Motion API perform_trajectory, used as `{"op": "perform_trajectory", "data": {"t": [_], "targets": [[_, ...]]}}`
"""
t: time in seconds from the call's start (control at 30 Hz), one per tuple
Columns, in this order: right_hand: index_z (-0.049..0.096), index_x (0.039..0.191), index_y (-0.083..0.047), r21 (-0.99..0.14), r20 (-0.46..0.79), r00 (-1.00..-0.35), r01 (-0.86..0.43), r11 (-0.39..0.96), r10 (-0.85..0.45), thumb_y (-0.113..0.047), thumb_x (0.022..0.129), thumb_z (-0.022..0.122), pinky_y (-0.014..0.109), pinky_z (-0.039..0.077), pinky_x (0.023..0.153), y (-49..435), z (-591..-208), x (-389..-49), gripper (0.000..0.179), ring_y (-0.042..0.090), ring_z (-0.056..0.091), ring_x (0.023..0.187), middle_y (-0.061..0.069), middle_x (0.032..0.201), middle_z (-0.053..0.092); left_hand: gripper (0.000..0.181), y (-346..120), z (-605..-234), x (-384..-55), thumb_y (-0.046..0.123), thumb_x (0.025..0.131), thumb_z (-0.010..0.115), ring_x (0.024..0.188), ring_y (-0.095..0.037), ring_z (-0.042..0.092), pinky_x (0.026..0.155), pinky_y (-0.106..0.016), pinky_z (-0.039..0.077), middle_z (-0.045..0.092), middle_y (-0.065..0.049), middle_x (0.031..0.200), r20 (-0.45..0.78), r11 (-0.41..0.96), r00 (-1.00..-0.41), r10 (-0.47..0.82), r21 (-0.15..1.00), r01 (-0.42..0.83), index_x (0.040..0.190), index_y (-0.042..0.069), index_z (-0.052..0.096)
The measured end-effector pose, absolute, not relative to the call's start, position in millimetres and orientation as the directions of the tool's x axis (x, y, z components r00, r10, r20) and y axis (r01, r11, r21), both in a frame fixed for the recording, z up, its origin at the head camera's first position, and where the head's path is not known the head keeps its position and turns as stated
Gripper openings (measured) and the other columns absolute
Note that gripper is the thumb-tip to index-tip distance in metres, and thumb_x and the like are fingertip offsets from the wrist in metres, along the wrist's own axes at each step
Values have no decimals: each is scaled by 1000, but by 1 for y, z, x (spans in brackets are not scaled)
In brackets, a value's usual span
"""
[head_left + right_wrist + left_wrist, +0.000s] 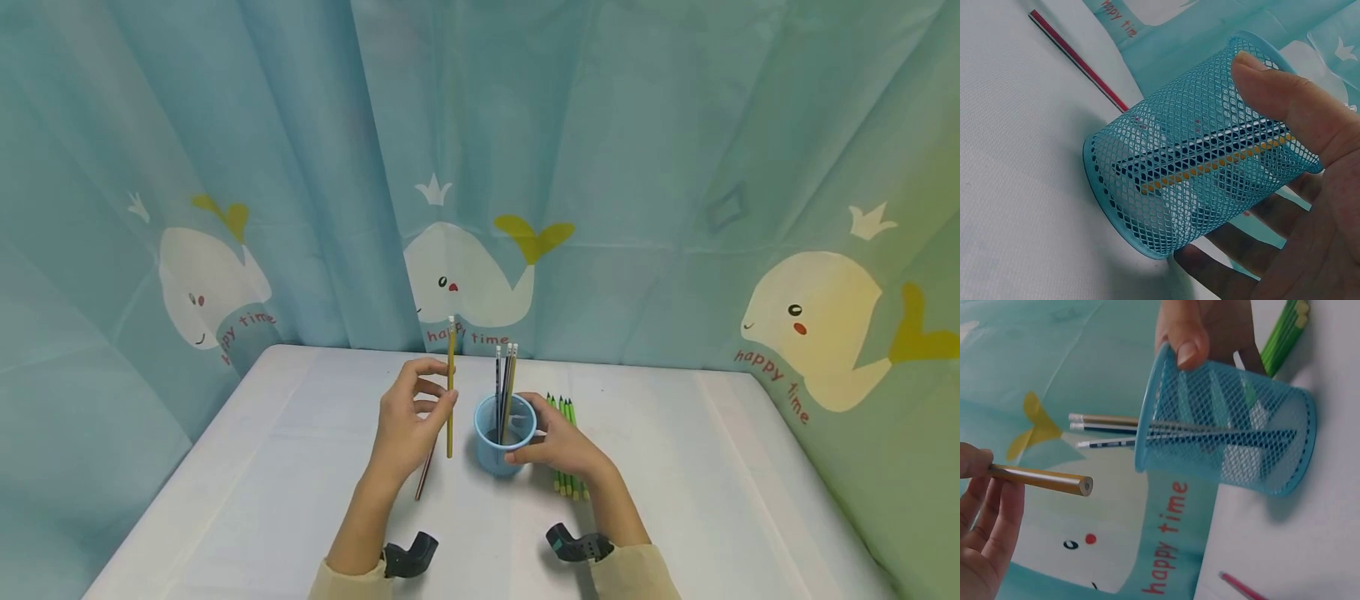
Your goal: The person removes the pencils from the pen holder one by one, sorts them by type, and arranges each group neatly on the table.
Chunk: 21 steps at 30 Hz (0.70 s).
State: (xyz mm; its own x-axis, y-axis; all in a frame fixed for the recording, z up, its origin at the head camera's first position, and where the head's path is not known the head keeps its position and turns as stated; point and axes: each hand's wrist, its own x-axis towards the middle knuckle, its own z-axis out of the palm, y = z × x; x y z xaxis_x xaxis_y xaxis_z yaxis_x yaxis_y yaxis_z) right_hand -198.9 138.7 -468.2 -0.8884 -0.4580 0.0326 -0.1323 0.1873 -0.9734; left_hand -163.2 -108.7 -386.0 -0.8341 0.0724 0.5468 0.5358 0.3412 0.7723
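Gold pencil held upright at the blue mesh cup's ten o'clock.
The left hand pinches it, lower end free; the right hand grips the cup, seemingly to steady it while pencils lean inside. From here, green pencils lie at its three o'clock, a dark red pencil at eight, perhaps for easy reach.

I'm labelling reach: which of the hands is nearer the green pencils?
Right: in the head view, the right hand partly covers the green pencils; the left hand is left of the cup.
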Motion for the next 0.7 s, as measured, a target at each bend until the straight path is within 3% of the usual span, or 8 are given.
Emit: {"op": "perform_trajectory", "data": {"t": [0.23,0.4,0.63,0.7], "targets": [[45,143,-16,-975,25,-884,-125,183,-466,-13,72,88,58,45,105,139,-469,-200,83,35,48,132,8,140,53,48,-119,-386,-168,-4,90,69,87,-24,67,71,-31,62,62,-12,120,477,362,-878,49,810,460,134,8,53],[43,143,-13,-973,36,-878,-139,182,-478,-13,74,87,58,45,105,140,-469,-200,82,38,48,132,11,140,53,44,-121,-373,-162,-7,90,66,85,-30,67,68,-30,61,63,-19,116,445,409,-894,53,807,426,132,-1,54],[43,143,-12,-972,44,-875,-149,182,-481,-13,75,87,59,45,105,140,-468,-199,82,39,47,132,13,140,53,45,-135,-405,-181,3,92,69,86,-18,66,69,-24,59,66,-8,116,378,421,-924,54,831,364,134,15,59],[43,144,-11,-971,46,-874,-153,184,-483,-13,75,87,59,45,105,140,-468,-199,81,39,47,132,13,140,53,44,-137,-408,-183,4,92,68,86,-17,66,70,-24,59,66,-7,116,346,438,-937,48,836,331,134,15,59]]}}
